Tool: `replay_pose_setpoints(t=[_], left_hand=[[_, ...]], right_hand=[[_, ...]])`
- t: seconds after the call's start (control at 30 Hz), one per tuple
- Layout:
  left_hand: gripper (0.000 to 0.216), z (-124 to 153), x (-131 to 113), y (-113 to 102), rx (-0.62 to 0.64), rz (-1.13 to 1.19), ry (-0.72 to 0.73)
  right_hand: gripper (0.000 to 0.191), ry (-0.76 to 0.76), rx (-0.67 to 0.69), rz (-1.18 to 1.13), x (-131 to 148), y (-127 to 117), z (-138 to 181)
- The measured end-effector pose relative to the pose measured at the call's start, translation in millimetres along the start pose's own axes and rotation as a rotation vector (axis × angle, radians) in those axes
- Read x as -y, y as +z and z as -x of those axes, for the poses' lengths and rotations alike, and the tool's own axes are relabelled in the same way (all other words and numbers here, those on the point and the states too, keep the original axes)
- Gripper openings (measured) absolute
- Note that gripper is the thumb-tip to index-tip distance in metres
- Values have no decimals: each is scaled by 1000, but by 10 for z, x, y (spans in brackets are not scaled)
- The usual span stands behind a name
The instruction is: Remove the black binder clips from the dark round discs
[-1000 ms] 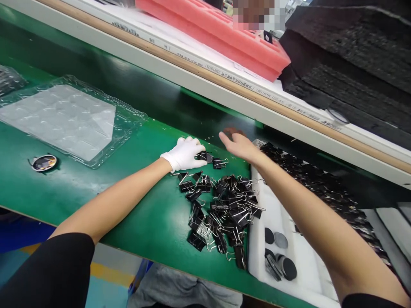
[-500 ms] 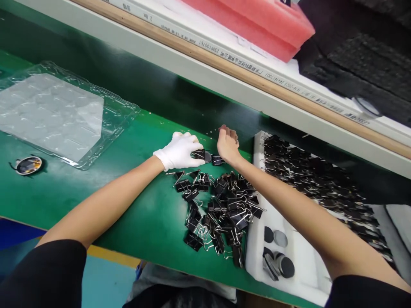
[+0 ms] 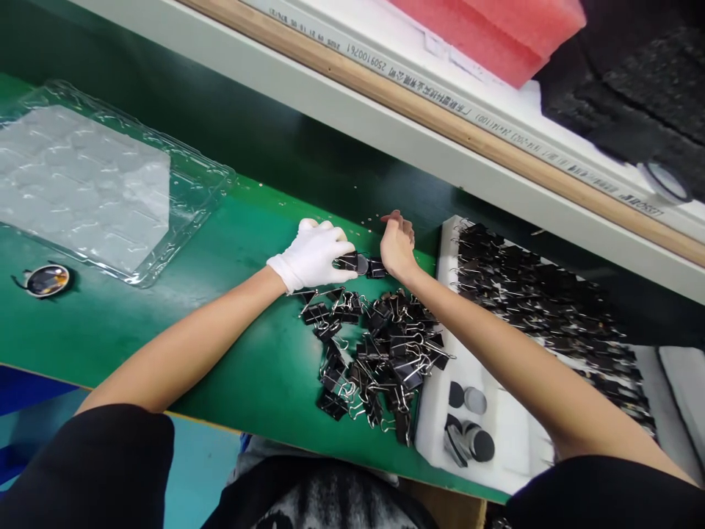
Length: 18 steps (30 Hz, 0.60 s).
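Observation:
My left hand (image 3: 315,253), in a white glove, is closed round a black binder clip (image 3: 346,262). That clip sits against the left side of a small round grey disc (image 3: 362,264). On the disc's right side is a second black binder clip (image 3: 377,268), and my bare right hand (image 3: 397,246) is curled at it, its fingertips partly hidden behind the hand. Just below both hands lies a loose heap of black binder clips (image 3: 380,345) with silver wire handles, on the green table (image 3: 247,323).
A white foam tray (image 3: 432,433) at right carries rows of clips and several round discs (image 3: 474,400). At left lie a clear plastic tray (image 3: 192,220) and a round amber-reflecting lens (image 3: 48,281). A shelf edge (image 3: 330,81) with red foam (image 3: 496,33) crosses the back.
The view has shifted slightly. Both hands stay at the disc, and the two clips now sit closer against its sides.

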State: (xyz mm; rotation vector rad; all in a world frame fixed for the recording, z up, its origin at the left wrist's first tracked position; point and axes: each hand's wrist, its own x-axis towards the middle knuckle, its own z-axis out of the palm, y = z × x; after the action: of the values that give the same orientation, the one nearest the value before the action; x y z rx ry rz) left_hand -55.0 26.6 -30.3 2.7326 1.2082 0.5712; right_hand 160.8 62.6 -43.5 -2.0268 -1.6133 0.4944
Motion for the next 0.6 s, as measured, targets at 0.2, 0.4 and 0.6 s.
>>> replay_pose_setpoints(t=[0.2, 0.4, 0.6], left_hand=[[42, 4, 6, 25, -34, 14, 16], [42, -30, -70, 25, -7, -8, 25], [42, -46, -82, 29, 8, -23, 34]], right_hand=[[57, -45, -76, 11, -87, 60, -21], [52, -125, -89, 60, -112, 76, -8], [49, -76, -47, 97, -83, 50, -6]])
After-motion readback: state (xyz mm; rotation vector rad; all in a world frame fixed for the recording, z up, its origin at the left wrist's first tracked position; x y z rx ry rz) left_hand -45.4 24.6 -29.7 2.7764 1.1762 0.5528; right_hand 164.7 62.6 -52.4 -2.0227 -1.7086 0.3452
